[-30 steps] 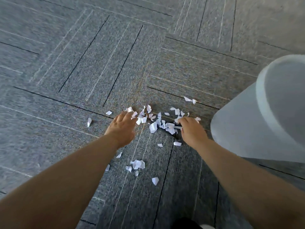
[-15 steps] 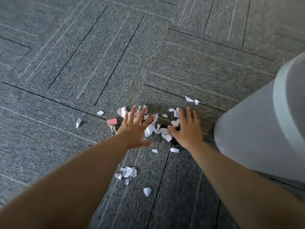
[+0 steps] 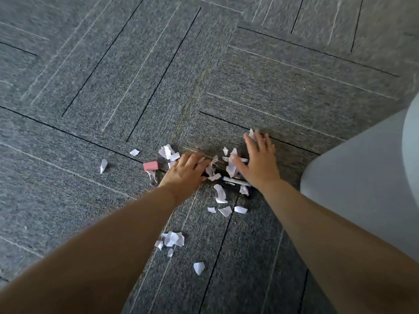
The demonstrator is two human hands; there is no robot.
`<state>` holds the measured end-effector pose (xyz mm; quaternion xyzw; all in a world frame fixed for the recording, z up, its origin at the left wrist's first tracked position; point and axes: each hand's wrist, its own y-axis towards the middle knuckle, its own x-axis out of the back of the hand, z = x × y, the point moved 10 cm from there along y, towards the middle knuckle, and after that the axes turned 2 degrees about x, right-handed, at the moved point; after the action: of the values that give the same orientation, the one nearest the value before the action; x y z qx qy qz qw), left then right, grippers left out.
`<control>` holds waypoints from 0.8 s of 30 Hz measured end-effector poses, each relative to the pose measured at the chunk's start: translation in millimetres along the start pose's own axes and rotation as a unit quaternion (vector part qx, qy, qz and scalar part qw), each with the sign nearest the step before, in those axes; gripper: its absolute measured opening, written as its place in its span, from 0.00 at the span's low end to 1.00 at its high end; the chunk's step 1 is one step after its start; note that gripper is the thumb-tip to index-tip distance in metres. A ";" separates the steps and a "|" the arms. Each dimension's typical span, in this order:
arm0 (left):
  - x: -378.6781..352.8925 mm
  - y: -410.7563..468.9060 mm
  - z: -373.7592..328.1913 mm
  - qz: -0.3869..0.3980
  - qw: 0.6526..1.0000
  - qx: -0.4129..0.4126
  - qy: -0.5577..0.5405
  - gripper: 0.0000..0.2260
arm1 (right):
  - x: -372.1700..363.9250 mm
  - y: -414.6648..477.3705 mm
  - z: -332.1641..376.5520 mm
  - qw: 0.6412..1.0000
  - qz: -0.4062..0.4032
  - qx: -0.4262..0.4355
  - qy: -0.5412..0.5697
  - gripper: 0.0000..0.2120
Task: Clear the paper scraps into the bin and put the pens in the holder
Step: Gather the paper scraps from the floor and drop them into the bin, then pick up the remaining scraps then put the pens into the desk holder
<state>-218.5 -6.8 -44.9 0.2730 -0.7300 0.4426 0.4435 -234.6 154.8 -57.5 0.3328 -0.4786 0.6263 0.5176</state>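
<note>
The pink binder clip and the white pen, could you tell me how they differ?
The small pink binder clip is short and blocky with wire handles; the white pen with a dark tip is long and slim. The clip lies in the open, beside the left hand; the pen is partly under white paper scraps, next to the right hand. Both rest on the grey carpet.

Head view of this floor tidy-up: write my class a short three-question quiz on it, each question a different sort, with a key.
1. True or false: the pen lies inside the bin.
2. Multiple choice: what colour is the binder clip on the carpet? A green, B pink, C yellow.
3. Short answer: which is nearer the bin, the left hand or the right hand?

Key: 1 false, it lies on the carpet between the hands; 2 B; 3 the right hand.
</note>
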 end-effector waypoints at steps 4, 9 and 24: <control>-1.7 -14.6 9.6 -0.063 0.998 0.005 -0.004 0.17 | -12.7 -18.1 45.6 0.988 -0.004 0.155 -0.018 0.34; -11.0 -26.8 24.2 -0.065 0.997 0.044 -0.014 0.14 | -6.2 -30.5 60.8 0.979 -0.079 0.188 0.001 0.13; 23.9 -43.2 65.0 -0.040 0.986 0.112 -0.118 0.11 | 31.9 -35.3 55.3 0.988 -0.070 0.070 0.117 0.14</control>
<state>-221.6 -84.5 -20.2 0.4002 -0.7114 0.4686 0.3379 -212.6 113.4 -1.6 0.3250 -0.3453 0.6550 0.5883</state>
